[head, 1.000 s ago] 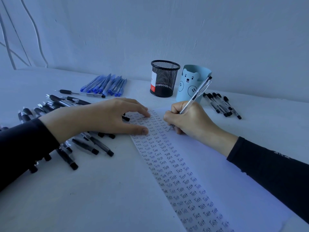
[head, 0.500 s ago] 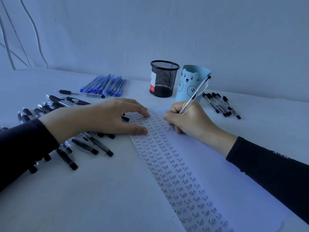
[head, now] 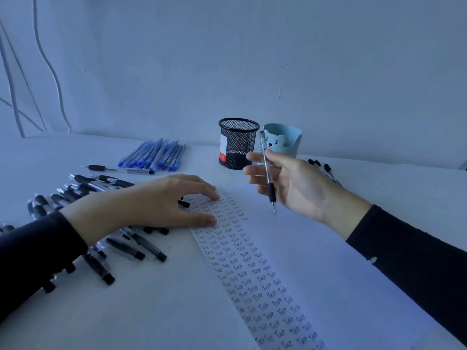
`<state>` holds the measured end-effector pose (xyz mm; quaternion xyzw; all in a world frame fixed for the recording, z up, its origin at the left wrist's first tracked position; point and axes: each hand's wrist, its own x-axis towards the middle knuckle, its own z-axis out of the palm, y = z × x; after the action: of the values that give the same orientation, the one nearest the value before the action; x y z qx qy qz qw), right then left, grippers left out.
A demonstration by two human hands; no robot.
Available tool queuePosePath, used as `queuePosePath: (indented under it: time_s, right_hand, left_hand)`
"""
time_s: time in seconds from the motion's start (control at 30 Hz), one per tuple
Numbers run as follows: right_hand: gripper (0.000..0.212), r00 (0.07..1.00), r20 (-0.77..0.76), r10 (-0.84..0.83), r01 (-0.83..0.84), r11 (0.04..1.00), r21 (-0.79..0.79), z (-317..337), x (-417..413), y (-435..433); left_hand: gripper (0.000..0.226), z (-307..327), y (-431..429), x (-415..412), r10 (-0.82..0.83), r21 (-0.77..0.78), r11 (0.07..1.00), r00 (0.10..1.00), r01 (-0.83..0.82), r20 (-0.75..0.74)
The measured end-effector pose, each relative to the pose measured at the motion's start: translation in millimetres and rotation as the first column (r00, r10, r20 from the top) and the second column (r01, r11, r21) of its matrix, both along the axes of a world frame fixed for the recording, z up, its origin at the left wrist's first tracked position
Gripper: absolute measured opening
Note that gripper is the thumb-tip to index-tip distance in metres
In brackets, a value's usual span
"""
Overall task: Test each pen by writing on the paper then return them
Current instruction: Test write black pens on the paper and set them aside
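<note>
A white sheet of paper (head: 316, 248) lies on the table, its left strip filled with rows of the handwritten word "Test". My left hand (head: 161, 203) lies flat with straight fingers on the paper's top left corner. Above the paper, my right hand (head: 290, 183) is raised, palm turned toward me, and pinches a clear black-grip pen (head: 267, 173) nearly upright, tip down and off the sheet. Several black pens (head: 126, 246) lie left of the paper, partly under my left arm.
A row of blue pens (head: 156, 155) lies at the back left. A black mesh pen holder (head: 237, 142) and a light blue bear cup (head: 283, 140) stand behind the paper. More black pens (head: 326, 170) lie behind my right hand. One black pen (head: 118, 169) lies apart.
My right hand has lifted the pen off the paper and turned palm toward me; the pen now hangs tip down. My left hand has stayed on the paper.
</note>
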<state>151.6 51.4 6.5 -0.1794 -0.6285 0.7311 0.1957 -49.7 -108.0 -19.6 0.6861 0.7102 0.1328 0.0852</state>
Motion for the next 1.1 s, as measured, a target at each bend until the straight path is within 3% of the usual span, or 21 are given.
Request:
queuePosePath:
  time_s: [0.1,0.37,0.47,0.57,0.7,0.77,0.87,1.0,1.1]
  right_hand:
    - [0.035,0.999,-0.023,0.047,-0.050,0.989,-0.141,1.0,0.8,2.6]
    - [0.029,0.996,0.004,0.087,-0.087,0.995,-0.047,4.8,2.2,6.9]
    - [0.026,0.996,-0.093,-0.004,0.007,0.999,0.031,23.5,6.4,18.1]
    - [0.021,0.946,-0.238,-0.219,0.242,0.968,0.072,47.2,18.7,39.2]
    - [0.005,0.777,-0.308,-0.549,0.624,0.736,0.264,52.4,41.6,72.3]
    - [0.006,0.722,-0.233,-0.652,0.682,0.612,0.400,41.4,48.2,87.5]
    - [0.007,0.714,-0.125,-0.689,0.627,0.550,0.551,20.8,54.5,101.2]
    - [0.014,0.726,-0.097,-0.681,0.439,0.350,0.827,3.5,55.5,107.8]
    - [0.023,0.708,-0.022,-0.706,0.263,0.235,0.936,-11.2,52.6,108.6]
  left_hand:
    - [0.066,0.4,-0.4,0.6,-0.001,-0.001,1.000,1.000,0.001,-0.002]
    - [0.062,-0.2,-0.6,-0.3,-0.008,0.006,1.000,1.000,0.008,-0.004]
    - [0.061,-0.3,-0.5,-0.3,-0.013,0.010,1.000,1.000,0.013,-0.002]
    - [0.056,-0.4,-1.2,-0.1,-0.019,0.021,1.000,1.000,0.019,0.001]
    - [0.063,-1.1,-0.9,-0.5,-0.017,0.025,1.000,1.000,0.017,-0.005]
    - [0.062,-0.9,-0.9,-0.1,-0.020,0.023,1.000,1.000,0.020,-0.002]
    - [0.064,-0.3,-1.2,0.8,-0.021,0.025,0.999,1.000,0.021,0.009]
    - [0.064,0.6,-0.6,1.8,-0.022,0.029,0.999,1.000,0.021,0.013]
    - [0.063,1.2,-1.4,2.1,-0.027,0.027,0.999,1.000,0.027,0.013]
